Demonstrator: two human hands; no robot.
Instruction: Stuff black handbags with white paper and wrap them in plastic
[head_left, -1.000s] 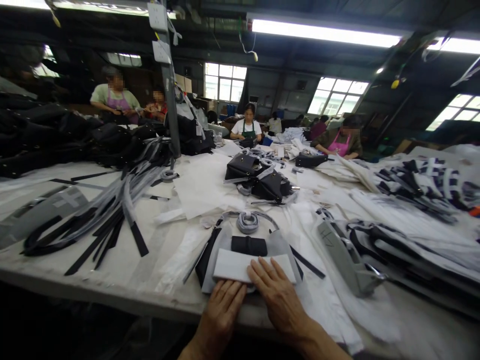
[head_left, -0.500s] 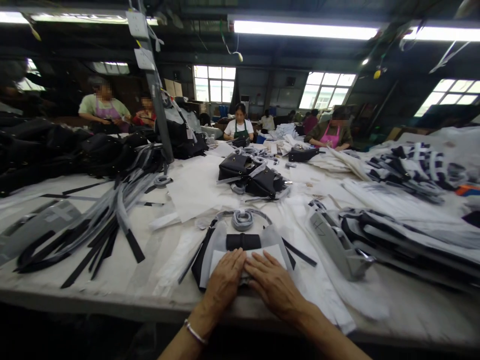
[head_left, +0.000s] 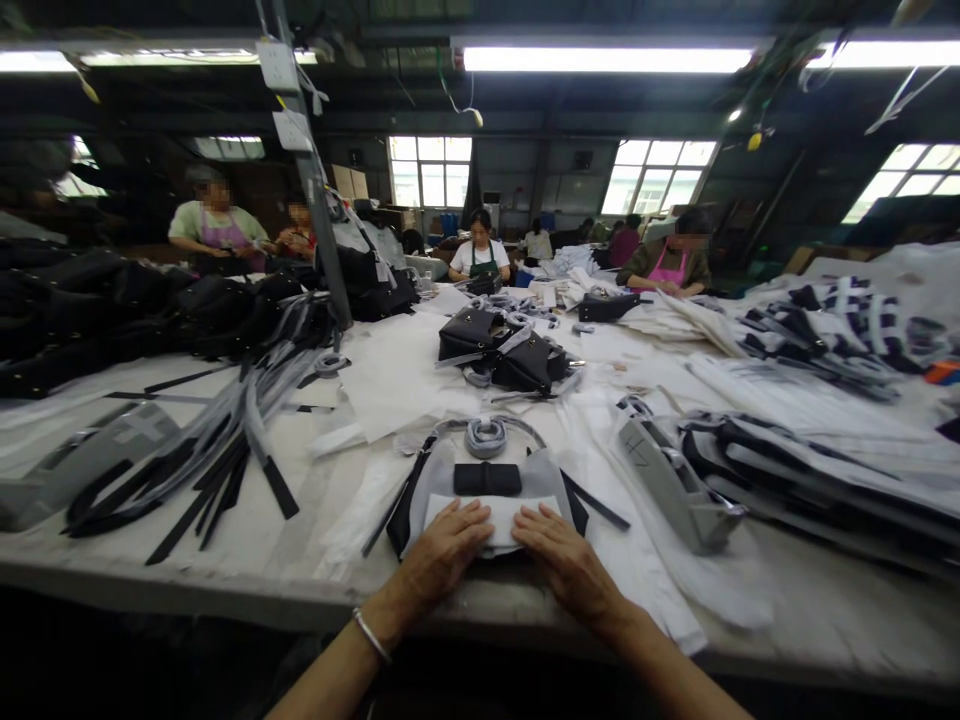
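A black handbag point(head_left: 402, 522) lies flat at the table's near edge, with a pale translucent sheet over its front. Across its lower part rests a folded white paper point(head_left: 501, 514). My left hand point(head_left: 450, 540) lies flat on the paper's left side, fingers stretched out. On the right side my right hand point(head_left: 556, 545) presses down in the same way, with a gap between the two hands. Just above the paper sits a small black rolled piece point(head_left: 487, 479). A coiled strap in grey wrapping point(head_left: 486, 437) lies at the bag's top, inside the arched handle.
Grey tape dispensers stand to the right point(head_left: 675, 490) and left point(head_left: 97, 450). Wrapped straps point(head_left: 247, 430) spread over the left side. More black bags point(head_left: 502, 350) lie ahead, and a stack of wrapped pieces point(head_left: 795, 480) is at right. Co-workers sit across the table beyond a metal post point(head_left: 322, 220).
My hands have moved apart, from nearly touching at the paper's middle out towards its two sides. The white paper now shows between them. The view has shifted slightly.
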